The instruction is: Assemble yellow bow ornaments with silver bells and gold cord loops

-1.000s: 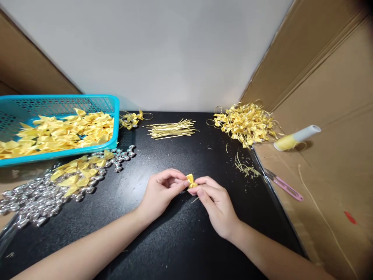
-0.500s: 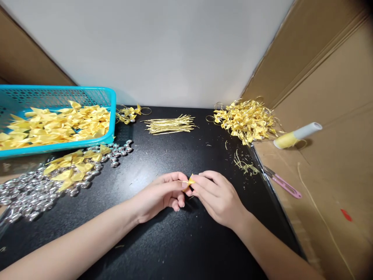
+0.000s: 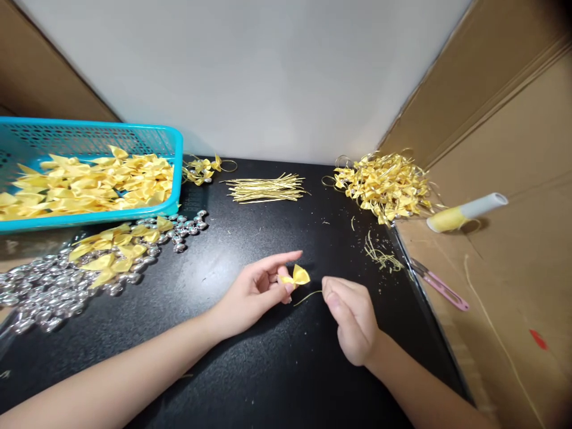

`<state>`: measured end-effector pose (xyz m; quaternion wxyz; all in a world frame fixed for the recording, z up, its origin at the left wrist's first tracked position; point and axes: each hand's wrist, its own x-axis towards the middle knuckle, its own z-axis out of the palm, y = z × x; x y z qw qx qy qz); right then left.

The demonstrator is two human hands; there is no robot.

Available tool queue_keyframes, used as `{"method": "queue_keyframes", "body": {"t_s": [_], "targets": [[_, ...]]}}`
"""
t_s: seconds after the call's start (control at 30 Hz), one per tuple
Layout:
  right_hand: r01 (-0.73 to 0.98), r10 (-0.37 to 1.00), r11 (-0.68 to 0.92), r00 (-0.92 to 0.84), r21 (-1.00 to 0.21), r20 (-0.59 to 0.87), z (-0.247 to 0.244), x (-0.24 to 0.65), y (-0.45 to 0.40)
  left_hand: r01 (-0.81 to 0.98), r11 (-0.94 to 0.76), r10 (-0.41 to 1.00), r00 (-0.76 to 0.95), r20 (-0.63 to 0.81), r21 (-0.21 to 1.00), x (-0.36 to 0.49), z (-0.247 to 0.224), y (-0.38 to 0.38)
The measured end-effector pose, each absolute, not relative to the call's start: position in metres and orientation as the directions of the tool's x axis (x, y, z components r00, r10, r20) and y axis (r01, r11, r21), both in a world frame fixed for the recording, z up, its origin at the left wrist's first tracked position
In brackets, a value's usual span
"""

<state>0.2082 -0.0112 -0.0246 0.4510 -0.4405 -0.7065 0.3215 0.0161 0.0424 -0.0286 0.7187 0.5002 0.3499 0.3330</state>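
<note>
Over the middle of the black table (image 3: 250,357), my left hand (image 3: 257,289) pinches a small yellow ribbon bow (image 3: 298,276) between thumb and fingers, its index finger stretched out above. To the right, my right hand (image 3: 353,316) is closed in a pinch on a thin gold cord (image 3: 308,296). The cord's free end curves down toward the left, just below the bow. Whether cord and bow are joined cannot be seen. A gap lies between the two hands.
Yellow bows fill a teal basket (image 3: 179,173) at left. Silver beads (image 3: 53,292) lie before it. Gold cords (image 3: 268,188) lie at the back, beside a pile of finished-looking bows (image 3: 386,185). At right are cord scraps (image 3: 379,256), pink-handled snips (image 3: 447,293) and a tube (image 3: 482,205).
My hands have moved apart, the right one going right and turning with the cord. My left index finger has straightened, and the bow now shows more fully. The view has shifted slightly.
</note>
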Motion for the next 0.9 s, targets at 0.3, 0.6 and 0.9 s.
{"method": "queue_keyframes", "body": {"t_s": [0.3,0.6,0.9], "targets": [[0.288,0.953,0.2,-0.281,-0.937,0.117,-0.02,0.197,-0.012,-0.068,0.349,0.784,0.568,-0.251,0.935,0.018,-0.028,0.044],[0.33,0.967,0.197,-0.218,-0.923,0.128,-0.019,0.191,-0.01,-0.095,0.344,0.864,0.421,-0.276,0.934,0.024,-0.027,0.037],[0.289,0.97,0.193,-0.201,-0.938,0.137,-0.02,0.19,-0.006,-0.078,0.315,0.873,0.415,-0.257,0.946,0.025,-0.025,0.036]]}}
